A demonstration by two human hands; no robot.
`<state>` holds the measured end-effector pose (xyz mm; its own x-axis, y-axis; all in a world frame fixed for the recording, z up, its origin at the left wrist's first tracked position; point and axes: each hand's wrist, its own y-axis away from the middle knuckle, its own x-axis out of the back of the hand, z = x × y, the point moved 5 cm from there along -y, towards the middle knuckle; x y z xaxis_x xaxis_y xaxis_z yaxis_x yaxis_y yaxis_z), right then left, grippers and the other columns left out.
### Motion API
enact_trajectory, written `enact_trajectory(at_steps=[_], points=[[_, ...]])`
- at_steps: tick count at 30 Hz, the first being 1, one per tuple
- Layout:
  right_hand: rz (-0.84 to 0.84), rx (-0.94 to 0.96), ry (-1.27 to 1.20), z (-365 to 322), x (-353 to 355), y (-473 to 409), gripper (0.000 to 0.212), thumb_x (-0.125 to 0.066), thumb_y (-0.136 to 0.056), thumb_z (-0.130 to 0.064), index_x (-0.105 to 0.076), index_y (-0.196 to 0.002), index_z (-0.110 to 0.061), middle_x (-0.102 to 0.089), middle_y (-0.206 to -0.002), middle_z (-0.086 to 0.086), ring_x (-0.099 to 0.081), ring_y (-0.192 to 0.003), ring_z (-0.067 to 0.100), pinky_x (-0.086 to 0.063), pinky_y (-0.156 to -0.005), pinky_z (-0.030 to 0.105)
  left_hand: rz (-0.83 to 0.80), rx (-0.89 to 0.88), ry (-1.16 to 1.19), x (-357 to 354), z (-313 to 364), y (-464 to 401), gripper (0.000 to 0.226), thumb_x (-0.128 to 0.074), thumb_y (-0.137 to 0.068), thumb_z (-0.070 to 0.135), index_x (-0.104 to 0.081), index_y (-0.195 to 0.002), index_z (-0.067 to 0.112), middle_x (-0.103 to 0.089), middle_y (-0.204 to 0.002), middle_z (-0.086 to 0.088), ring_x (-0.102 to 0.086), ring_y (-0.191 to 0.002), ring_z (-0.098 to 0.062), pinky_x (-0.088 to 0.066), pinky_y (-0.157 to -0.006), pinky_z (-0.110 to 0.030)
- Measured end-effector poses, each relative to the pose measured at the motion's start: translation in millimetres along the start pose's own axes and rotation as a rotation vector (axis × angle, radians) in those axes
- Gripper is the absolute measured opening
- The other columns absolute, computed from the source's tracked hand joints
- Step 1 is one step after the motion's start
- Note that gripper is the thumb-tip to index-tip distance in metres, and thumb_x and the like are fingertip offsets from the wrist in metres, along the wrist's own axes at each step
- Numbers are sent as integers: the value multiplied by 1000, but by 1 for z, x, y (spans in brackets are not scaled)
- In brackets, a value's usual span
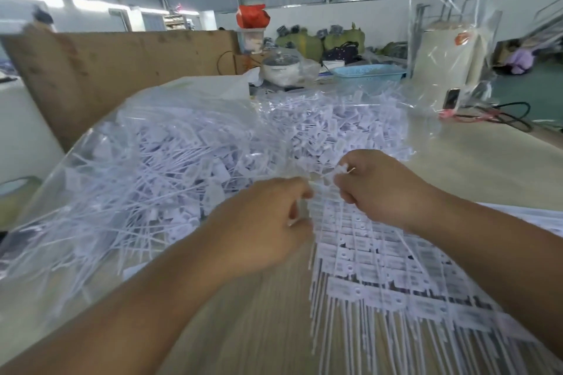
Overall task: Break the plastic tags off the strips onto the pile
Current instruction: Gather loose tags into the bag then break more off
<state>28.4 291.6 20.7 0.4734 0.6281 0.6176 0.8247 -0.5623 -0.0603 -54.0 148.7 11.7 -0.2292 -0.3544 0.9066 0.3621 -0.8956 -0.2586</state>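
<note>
A stack of white plastic tag strips (380,268) lies on the wooden table in front of me, tags joined side by side with long thin tails pointing toward me. My left hand (265,222) and my right hand (384,186) both pinch the far end of the top strip, close together, fingers curled around it. Beyond and left of my hands spreads a big pile of loose white tags (182,167) on clear plastic sheeting.
A clear plastic bag (451,49) stands at the back right over a white machine (447,61). A blue basket (368,72), a rice cooker (280,68) and a black cable (499,119) sit behind the pile. A brown board (100,70) stands at the left.
</note>
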Motion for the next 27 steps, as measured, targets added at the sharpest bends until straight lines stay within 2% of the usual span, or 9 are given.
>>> enact_trajectory(at_steps=[2,5,9,12,15,19,21,25,27], points=[[15,76,54,-8,4,10,20,-52,-97,-17,-54,-83,-2,-51,-63,5,-37,-39,10,-31,-38,19,-34,98,-190,4,-23,21,34,-53,-90,44,-53,-123,34,-55,-102,17,-53,-84,1,-44,-73,-27],[7,199,-62,-27,-1,28,18,-55,-96,-17,-58,-85,-2,-42,-53,-1,-32,-38,11,-27,-37,20,-154,202,-525,-4,-49,43,36,-45,-92,47,-54,-120,25,-56,-120,4,-49,-114,-19,-38,-94,-36],[-37,476,191,-58,-35,54,19,-48,-97,-25,-55,-79,-26,-49,-48,-11,-40,-36,5,-30,-38,15,-109,174,-680,-6,-54,51,32,-41,-91,26,-61,-115,20,-59,-114,-1,-46,-114,-24,-30,-99,-40],[-151,484,426,-67,-67,44,12,-47,-98,-26,-55,-89,-29,-52,-57,-6,-45,-45,6,-38,-49,26,-43,124,-708,-1,-49,54,29,-41,-88,17,-64,-106,18,-58,-105,-3,-48,-105,-29,-30,-93,-42],[-174,437,514,-76,-88,22,13,-47,-99,-21,-59,-98,-14,-54,-70,-2,-51,-59,14,-40,-55,31,114,-26,-694,10,-37,62,18,-53,-77,10,-69,-84,13,-61,-84,-5,-57,-87,-29,-41,-80,-40],[-323,456,544,-94,-124,2,19,-46,-93,-7,-63,-101,-9,-63,-93,5,-58,-82,19,-47,-71,30,247,-161,-731,18,-28,79,40,-32,-65,2,-71,-62,12,-60,-55,-4,-57,-51,-22,-46,-55,-29],[-422,450,514,-104,-141,-7,21,-46,-94,-7,-65,-103,-9,-65,-99,8,-60,-90,24,-48,-78,36,254,-178,-749,18,-28,87,29,-41,-63,1,-67,-58,13,-58,-51,-5,-54,-45,-21,-43,-49,-26],[-508,492,398,-124,-167,-15,10,-61,-93,-19,-65,-100,-15,-57,-83,-11,-55,-79,10,-43,-71,22,258,-168,-662,18,-28,96,23,-46,-58,0,-64,-63,13,-55,-48,-4,-51,-39,-20,-37,-37,-22],[-503,545,383,-130,-176,-17,16,-63,-92,-20,-67,-107,-15,-54,-81,-13,-53,-77,8,-40,-68,17,275,-187,-624,15,-26,97,23,-50,-56,-1,-65,-68,12,-54,-47,-3,-50,-37,-20,-37,-35,-21]])
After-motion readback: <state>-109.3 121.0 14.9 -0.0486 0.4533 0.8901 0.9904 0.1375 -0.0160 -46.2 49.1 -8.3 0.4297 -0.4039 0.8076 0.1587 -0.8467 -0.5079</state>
